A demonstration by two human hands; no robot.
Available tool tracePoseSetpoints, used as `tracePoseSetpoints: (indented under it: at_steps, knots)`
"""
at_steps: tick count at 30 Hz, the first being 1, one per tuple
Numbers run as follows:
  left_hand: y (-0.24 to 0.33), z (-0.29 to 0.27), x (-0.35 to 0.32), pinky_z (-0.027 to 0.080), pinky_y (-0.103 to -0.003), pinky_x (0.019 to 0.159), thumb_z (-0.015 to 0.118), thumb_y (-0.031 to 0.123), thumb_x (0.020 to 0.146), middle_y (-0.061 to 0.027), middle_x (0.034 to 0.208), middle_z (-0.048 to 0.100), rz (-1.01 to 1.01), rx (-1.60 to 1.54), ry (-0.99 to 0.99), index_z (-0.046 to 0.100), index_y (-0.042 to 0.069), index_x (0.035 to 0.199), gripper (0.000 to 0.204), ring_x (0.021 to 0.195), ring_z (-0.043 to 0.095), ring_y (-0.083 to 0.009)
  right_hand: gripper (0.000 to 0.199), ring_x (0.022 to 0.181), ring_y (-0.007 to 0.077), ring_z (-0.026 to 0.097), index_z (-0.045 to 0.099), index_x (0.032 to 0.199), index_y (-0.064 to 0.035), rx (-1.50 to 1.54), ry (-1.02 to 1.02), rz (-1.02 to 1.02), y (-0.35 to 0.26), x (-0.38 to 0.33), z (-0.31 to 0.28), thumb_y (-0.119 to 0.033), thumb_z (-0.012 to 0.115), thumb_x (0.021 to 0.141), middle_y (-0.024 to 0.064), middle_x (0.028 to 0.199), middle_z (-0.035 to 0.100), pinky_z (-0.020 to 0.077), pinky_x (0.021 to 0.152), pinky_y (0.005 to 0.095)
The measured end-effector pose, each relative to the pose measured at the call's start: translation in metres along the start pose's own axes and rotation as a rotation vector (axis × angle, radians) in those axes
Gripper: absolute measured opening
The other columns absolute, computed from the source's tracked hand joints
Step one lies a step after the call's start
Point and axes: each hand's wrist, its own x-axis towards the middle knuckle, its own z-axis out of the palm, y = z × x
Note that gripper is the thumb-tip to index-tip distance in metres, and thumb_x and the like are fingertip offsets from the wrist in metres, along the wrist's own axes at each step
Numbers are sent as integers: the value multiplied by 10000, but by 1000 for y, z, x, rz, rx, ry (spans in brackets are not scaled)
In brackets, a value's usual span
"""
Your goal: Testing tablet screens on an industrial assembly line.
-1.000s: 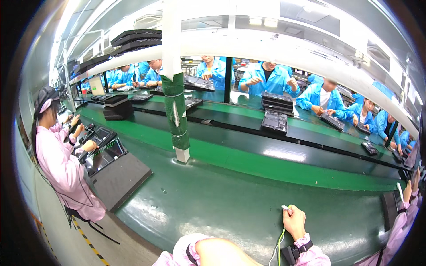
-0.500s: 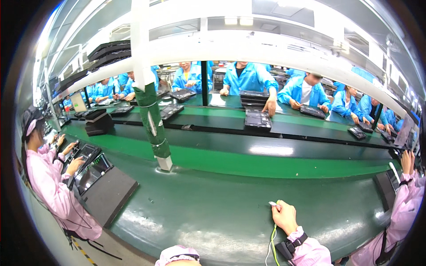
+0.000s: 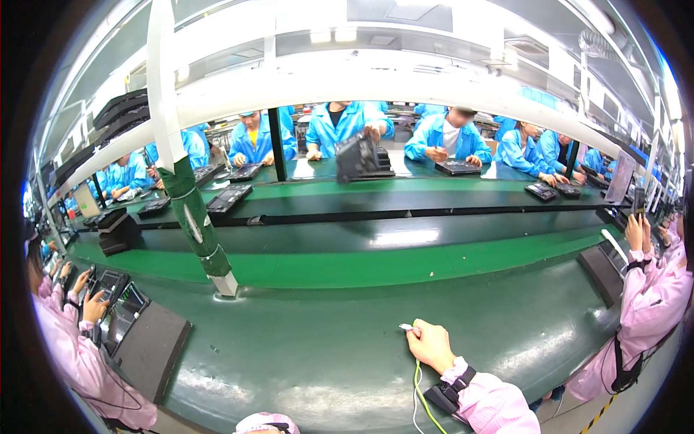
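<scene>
My right hand rests on the green table top, its fingers pinched on a small white piece that sticks out to the left. A pink sleeve and a black wrist strap cover the forearm, and a yellow-green cord trails from the hand toward the lower edge. My left hand is out of sight; only a bit of pink fabric shows at the bottom edge.
A white post wrapped in green stands on the table at the left. A person in pink works at black devices beside a black mat. Another person in pink sits at the right. People in blue coats work beyond the dark conveyor.
The view has swung to the right, so the post and the person at the left slid leftward. My right hand stays on the table. The pink left sleeve has dropped out of view.
</scene>
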Motion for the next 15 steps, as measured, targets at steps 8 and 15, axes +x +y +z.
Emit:
tracePoseSetpoints:
  at_steps: [8, 15]
  knots:
    - [-14, 7, -5, 302, -333, 469, 640, 498, 785, -26, 485, 339, 15, -28, 36, 377, 116, 522, 534, 419, 389, -223, 199, 517, 351, 547, 477, 658, -57, -32, -1, -19, 4, 1, 2, -193, 556, 779, 143, 522, 512, 432, 509, 403]
    - [-18, 8, -2, 290, -343, 470, 660, 487, 764, -37, 493, 384, -36, -136, 1, 405, 112, 543, 504, 433, 411, -227, 202, 496, 341, 530, 466, 649, -64, 0, 4, -25, 6, 2, 4, -184, 566, 778, 130, 507, 496, 423, 504, 400]
